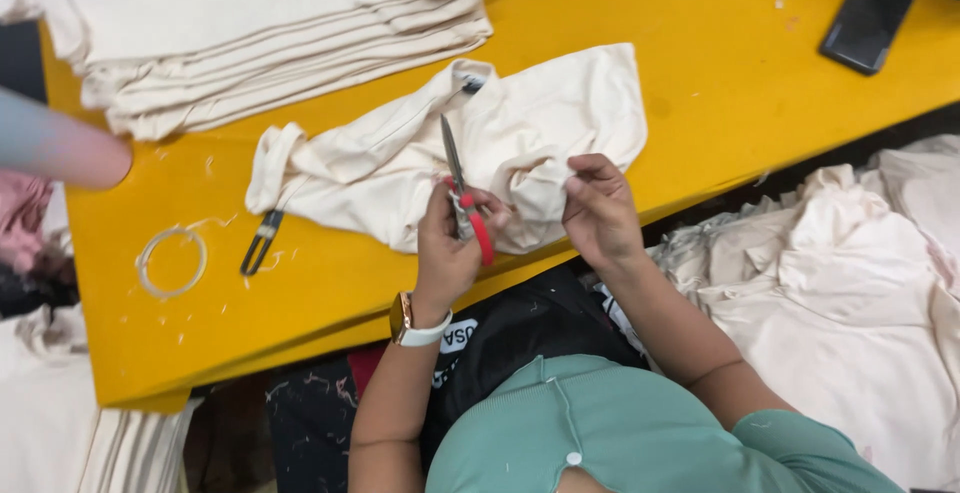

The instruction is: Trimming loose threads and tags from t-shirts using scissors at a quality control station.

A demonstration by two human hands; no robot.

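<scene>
While the left hand point(448, 243) grips red-handled snips point(462, 193) at frame centre, the right hand point(600, 208) fingers pinch the cream garment point(520, 133) on the yellow tabletop point(700, 53).

Matt cream cloth garment point(520, 133); metal-bladed snips point(462, 188); smooth yellow table point(700, 23).

We see the person from above in a sage-green ribbed top point(640, 433) with short sleeves, a line of small white buttons running down its front, and both forearms bare below the sleeves. On the left wrist sits a watch point(403, 319) with a gold-coloured case and a white strap that wraps snugly round the wrist. Below the top we make out a dark, black garment point(520, 328) over the lap, bearing a white patch with printing on it, and neither of the hands point(600, 213) wears a ring or glove that we can see.
</scene>
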